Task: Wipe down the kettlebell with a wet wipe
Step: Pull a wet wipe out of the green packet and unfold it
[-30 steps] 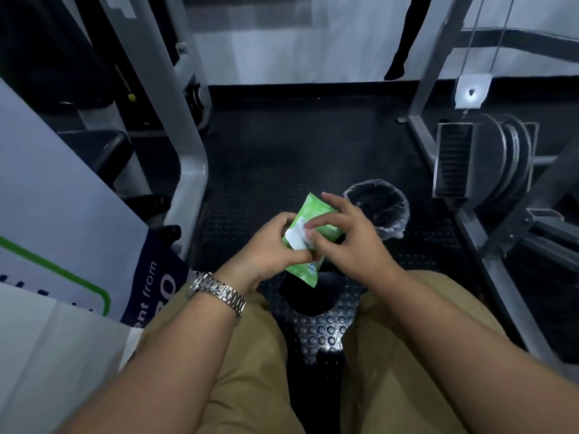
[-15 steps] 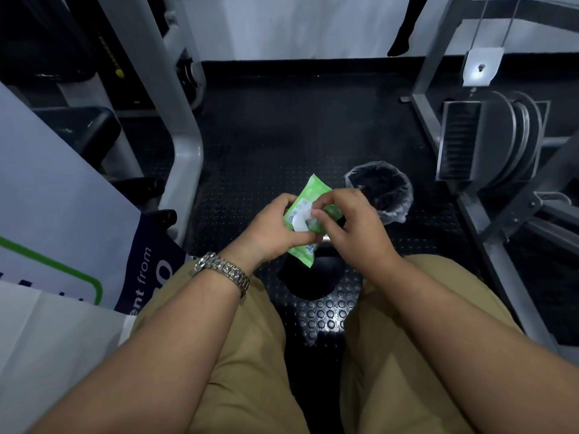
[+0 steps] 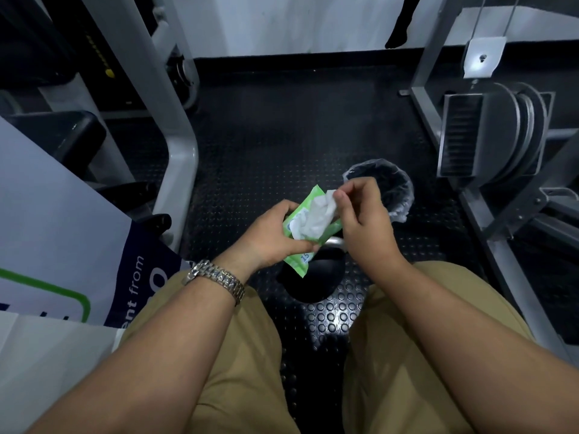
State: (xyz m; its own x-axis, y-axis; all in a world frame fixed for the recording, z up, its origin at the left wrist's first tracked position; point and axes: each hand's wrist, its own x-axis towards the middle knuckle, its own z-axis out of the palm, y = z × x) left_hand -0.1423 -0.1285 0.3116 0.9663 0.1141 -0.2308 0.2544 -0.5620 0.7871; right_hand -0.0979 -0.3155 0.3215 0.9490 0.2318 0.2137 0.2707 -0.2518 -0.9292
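Left hand: the left hand (image 3: 272,238) grips the lower half of the pack of wipes, thumb across its front; a wristwatch (image 3: 216,278) sits on that wrist.
Pack: the green pack of wipes (image 3: 299,263) is tilted, top end toward 1 o'clock, held just above the kettlebell.
Right hand: the right hand (image 3: 365,223) pinches the wipe between thumb and forefinger, the other fingers loosely curled.
Wipe: the white wipe (image 3: 316,219) is crumpled and partly out of the pack's opening.
Kettlebell: the dark kettlebell (image 3: 310,285) stands on the studded floor (image 3: 329,317) between the knees, at 6 o'clock from the pack; neither hand touches it.
Bin: a lined bin (image 3: 402,198) stands at 1 o'clock from the right hand.
Bag: a white bag (image 3: 47,214) stands at 9 o'clock from the left arm.
Machine: a weight machine (image 3: 495,133) stands at 2 o'clock.
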